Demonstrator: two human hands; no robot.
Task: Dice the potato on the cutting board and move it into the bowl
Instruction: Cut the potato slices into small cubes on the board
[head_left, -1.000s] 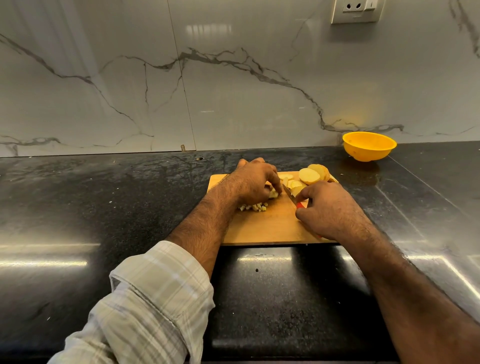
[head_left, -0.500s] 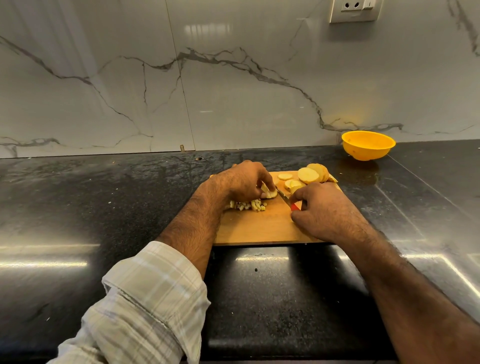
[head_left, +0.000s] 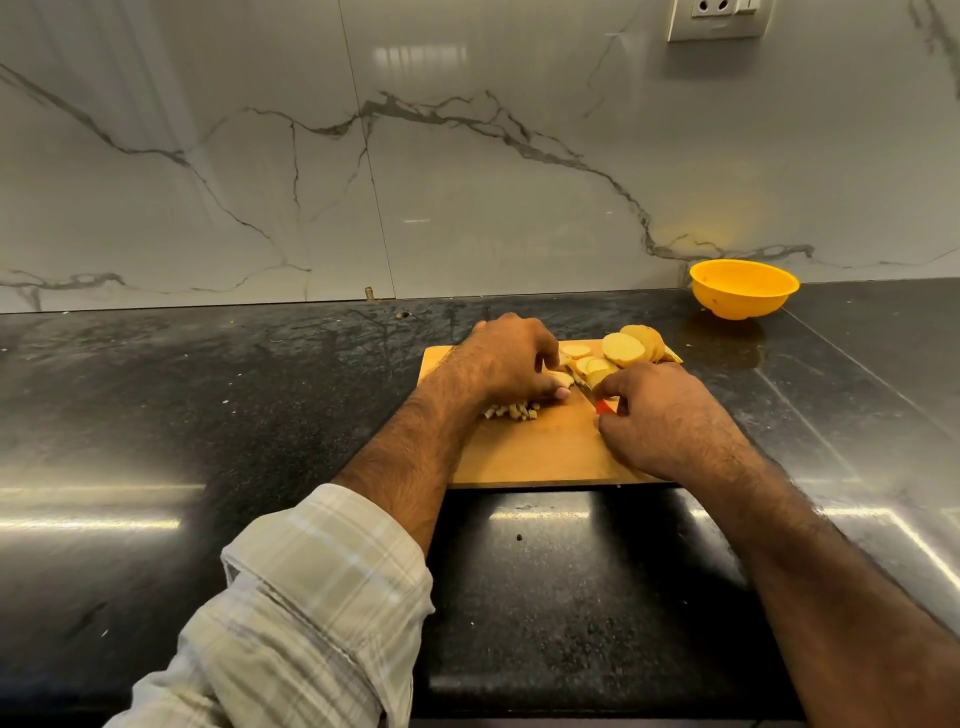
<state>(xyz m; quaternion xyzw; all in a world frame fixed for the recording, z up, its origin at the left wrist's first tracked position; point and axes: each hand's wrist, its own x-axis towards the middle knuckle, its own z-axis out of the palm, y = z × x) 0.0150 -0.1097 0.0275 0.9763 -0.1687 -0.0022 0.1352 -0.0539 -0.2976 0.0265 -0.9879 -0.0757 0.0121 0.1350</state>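
A single head-worn wide-angle camera looks forward and down over a black countertop (head_left: 260, 415), close above the person's forearms. The cutting board (head_left: 535, 452) sits at frame centre, the marble wall (head_left: 467, 182) fills the upper half, and a yellow bowl (head_left: 743, 288) stands at right.

Bowl (head_left: 744, 287): bright yellow, at back right of counter. Counter (head_left: 208, 415): black, shiny, tiny pale specks, white light streaks. Wall (head_left: 467, 156): white marble look, thin grey wavy lines. Cutting board (head_left: 540, 452): light brown wood, orange tint. Potato slices (head_left: 623, 349): pale yellow, tan skin on edges. Diced bits (head_left: 514, 411): pale yellow, cream. Knife handle (head_left: 604, 406): red. Sleeve (head_left: 311, 608): cream with faint grey and white checks. Wall socket (head_left: 717, 18): white.
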